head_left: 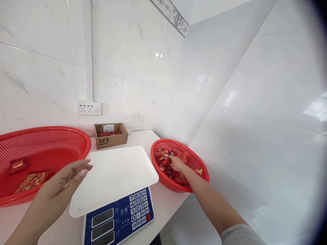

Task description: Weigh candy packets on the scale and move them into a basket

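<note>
My left hand hovers over the left edge of the scale's white weighing tray. Its fingers are stretched out with the thumb apart, and nothing is in it. Off to the right, my right hand reaches down into a red plastic basket. Small red snack packets lie in that basket, and the fingertips touch them. The fingers are partly hidden, so a hold on any packet cannot be made out. Below the tray, the blue keypad panel of the digital scale faces me.
A larger red basket at left holds a small red packet and a bigger printed packet. Behind the tray stands a cardboard box with red packets, beside clear plastic. Tiled walls border the white table.
</note>
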Motion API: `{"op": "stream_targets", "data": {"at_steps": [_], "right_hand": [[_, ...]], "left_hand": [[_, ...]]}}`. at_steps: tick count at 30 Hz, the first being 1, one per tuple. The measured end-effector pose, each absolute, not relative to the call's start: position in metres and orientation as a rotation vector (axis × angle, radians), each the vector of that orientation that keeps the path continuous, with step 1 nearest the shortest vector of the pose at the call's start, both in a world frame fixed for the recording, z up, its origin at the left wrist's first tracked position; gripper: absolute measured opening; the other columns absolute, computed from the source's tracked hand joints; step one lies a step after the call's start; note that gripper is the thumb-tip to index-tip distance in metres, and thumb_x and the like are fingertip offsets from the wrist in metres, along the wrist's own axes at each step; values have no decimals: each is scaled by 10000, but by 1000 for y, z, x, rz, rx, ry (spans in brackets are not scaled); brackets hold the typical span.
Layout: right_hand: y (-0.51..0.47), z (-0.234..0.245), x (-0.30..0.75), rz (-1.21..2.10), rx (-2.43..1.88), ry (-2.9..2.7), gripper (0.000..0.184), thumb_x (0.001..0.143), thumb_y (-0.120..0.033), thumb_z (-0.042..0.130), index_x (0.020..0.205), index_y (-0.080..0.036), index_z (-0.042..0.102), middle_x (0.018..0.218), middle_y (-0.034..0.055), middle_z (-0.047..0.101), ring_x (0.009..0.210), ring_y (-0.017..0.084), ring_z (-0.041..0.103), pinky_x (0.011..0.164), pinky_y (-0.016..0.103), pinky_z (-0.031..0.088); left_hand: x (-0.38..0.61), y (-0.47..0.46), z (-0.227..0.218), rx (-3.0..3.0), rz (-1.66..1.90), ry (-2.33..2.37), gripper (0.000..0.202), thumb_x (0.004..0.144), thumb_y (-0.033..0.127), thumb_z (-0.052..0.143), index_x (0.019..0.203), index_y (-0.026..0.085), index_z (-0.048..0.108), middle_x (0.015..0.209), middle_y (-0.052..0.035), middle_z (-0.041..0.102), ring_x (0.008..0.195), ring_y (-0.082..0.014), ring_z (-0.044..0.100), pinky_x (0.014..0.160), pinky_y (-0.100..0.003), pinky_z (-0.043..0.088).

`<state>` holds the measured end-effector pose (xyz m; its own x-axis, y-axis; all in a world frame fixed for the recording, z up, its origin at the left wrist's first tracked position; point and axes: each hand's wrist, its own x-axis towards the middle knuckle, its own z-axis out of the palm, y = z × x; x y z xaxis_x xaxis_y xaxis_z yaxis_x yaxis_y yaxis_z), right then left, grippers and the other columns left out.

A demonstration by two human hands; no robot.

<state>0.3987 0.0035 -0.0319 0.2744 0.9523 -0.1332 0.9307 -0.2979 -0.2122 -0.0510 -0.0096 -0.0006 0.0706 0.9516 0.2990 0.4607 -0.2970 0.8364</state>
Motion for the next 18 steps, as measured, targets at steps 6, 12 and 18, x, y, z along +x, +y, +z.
{"op": "stream_targets", "data": {"at_steps": [6, 12, 18], "right_hand": [[-8, -7, 412, 327, -2301, -1579, 214, 839, -173, 557, 1045, -156, 611, 1066, 76, 639, 957, 197, 593, 865, 356, 443], [-23, 19, 396, 366, -2022, -1392, 170, 799, -172, 478, 888, -179, 623, 957, 52, 673, 913, 196, 602, 841, 317, 426], [-34, 37, 302, 725, -1541, -1356, 225, 789, -414, 528, 888, -219, 578, 903, 21, 666, 816, 177, 624, 727, 303, 487]], "left_hand": [[-50, -10, -3, 1762, 1150, 1370, 403, 769, 634, 479, 1061, 374, 572, 1088, 19, 669, 1077, -245, 595, 878, -364, 515], [-41, -17, 4, 1751, 1155, 1328, 434, 758, 635, 495, 1020, 308, 610, 1107, -17, 665, 1063, -260, 596, 872, -374, 513], [-25, -36, 16, 1799, 1024, 1172, 442, 815, 552, 480, 1111, 242, 587, 1128, -78, 647, 1058, -261, 589, 879, -379, 494]]}}
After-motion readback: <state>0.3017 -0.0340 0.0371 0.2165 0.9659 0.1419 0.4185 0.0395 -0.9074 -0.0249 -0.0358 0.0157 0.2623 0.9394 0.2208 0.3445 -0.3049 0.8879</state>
